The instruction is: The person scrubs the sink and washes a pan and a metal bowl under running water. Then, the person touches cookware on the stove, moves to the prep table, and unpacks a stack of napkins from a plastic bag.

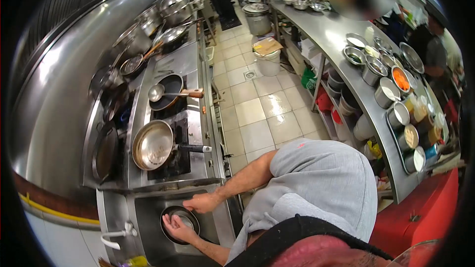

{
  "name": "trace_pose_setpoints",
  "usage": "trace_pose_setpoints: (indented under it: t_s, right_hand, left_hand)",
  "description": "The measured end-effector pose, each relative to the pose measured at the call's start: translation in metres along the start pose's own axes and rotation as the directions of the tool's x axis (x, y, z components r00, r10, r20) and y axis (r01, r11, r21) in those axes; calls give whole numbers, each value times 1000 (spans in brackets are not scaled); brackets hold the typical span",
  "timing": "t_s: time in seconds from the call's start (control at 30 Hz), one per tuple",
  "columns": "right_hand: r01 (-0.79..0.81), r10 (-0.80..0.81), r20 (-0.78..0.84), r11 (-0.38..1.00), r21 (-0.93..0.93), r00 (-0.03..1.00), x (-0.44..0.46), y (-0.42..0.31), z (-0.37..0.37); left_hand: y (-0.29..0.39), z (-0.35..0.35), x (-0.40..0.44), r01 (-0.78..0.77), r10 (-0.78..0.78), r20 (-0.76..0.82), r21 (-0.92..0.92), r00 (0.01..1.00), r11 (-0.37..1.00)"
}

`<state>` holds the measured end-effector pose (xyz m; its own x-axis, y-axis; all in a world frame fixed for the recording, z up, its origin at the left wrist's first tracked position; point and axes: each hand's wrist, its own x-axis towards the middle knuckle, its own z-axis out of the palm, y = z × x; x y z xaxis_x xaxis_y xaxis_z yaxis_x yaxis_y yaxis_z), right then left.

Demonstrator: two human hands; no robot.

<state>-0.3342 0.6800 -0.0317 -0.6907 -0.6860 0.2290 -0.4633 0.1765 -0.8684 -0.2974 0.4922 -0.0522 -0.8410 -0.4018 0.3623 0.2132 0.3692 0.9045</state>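
In the sink (148, 207) lies a round dark pan (165, 233) with a pale, shiny patch inside. My left hand (179, 228) is over the pan's inside, its fingers stretched out and apart. Beside the pan's rim, my right hand (202, 202) has its fingers curled closed; whatever they may hold is hidden. The white tap (118, 235) stands to the left of the pan.
Beyond the sink, a steel frying pan (153, 146) and a dark pan (166, 89) with a ladle (157, 93) sit on the stove. Several pots line its back. Food containers (398, 114) fill the steel counter (336, 24). A lidded bucket (268, 62) stands on the tiled floor.
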Motion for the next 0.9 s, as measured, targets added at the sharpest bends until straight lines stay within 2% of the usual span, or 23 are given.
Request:
trace_pose_setpoints:
  t_s: [0.03, 0.07, 0.13, 0.17, 0.2, 0.27, 0.33, 0.4, 0.43, 0.47, 0.53, 0.57, 0.6, 0.63, 0.7, 0.73, 0.77, 0.8, 0.83, 0.87, 0.9]
  right_hand:
    - [-39, 39, 58, 999, -6, 998, 4, -10, -3]
    - [-47, 47, 30, 999, -2, 998, 8, -8, -2]
    - [323, -321, 187, 946, 21, 928, 11, 7, 4]
    - [183, -85, 306, 935, -305, 948, 0, 27, 6]
    - [178, -95, 277, 940, -291, 956, -3, 26, 7]
    - [163, -52, 345, 939, -303, 937, -15, 22, -4]
    - [181, -160, 123, 965, -188, 979, -34, 34, -14]
    - [79, -87, -65, 989, -122, 994, -61, 50, -30]
    - [-70, 74, -125, 997, 40, 989, -80, 57, -38]
    - [-203, 238, -159, 957, 209, 958, -103, 62, -48]
    - [-290, 328, -330, 944, 159, 885, -149, 85, -65]
    - [-347, 414, -412, 909, 230, 811, -177, 80, -77]
    - [-425, 501, -496, 865, 266, 709, -208, 101, -85]
    - [-422, 557, -574, 830, 365, 600, -242, 117, -90]
    - [-732, 686, -653, 616, 290, 319, -319, 137, -92]
    - [-925, 737, -647, 358, 128, 196, -361, 156, -86]
    - [-961, 716, -688, 257, 101, 120, -419, 196, -64]
    - [-953, 790, -613, 185, 239, 0, -465, 210, -49]
    - [-998, 795, -606, 27, 62, -16, -513, 232, -28]
    - [-1000, 814, -580, -7, 6, -9, -557, 248, -9]
    - [-985, 791, -590, 91, -147, 161, -609, 263, 19]
  left_hand:
    - [-1, 7, 6, -27, 26, 30, 17, 999, 1000]
    - [-1, 11, 11, -37, 36, 57, 16, 998, 999]
    - [-1, 19, 12, 65, -64, 12, -104, 998, 992]
    - [-13, 16, 15, -14, 14, 9, 31, 1000, 999]
    - [-15, 14, 15, 44, -44, -4, 77, 999, 996]
    - [-20, 6, 14, 53, -53, -2, 18, 999, 998]
    - [-29, -2, 12, 51, -53, 29, 60, 998, 997]
    - [-29, -8, 12, 69, -69, -24, 21, 997, 997]
    - [-33, -6, 11, -31, 34, -60, 57, 998, 998]
    - [-30, -4, 12, -28, 31, -47, 62, 998, 998]
    - [-11, 6, 13, 22, -18, 33, -119, 999, 993]
    - [12, 14, 13, 52, -50, 62, -27, 997, 998]
    - [30, 25, 14, 54, -52, 70, -22, 996, 998]
    - [45, 36, 14, 44, -36, 117, -62, 992, 997]
    - [62, 65, 15, 37, -22, 149, -100, 989, 994]
    - [68, 79, 19, -4, 45, 223, -180, 974, 984]
    - [76, 96, 20, -40, 118, 288, -264, 950, 964]
    - [90, 113, 18, -45, 121, 289, -254, 950, 966]
    - [101, 128, 16, -111, 177, 284, -234, 942, 966]
    - [111, 143, 13, -177, 234, 276, -215, 932, 960]
    - [119, 157, 10, -250, 297, 274, -194, 915, 949]
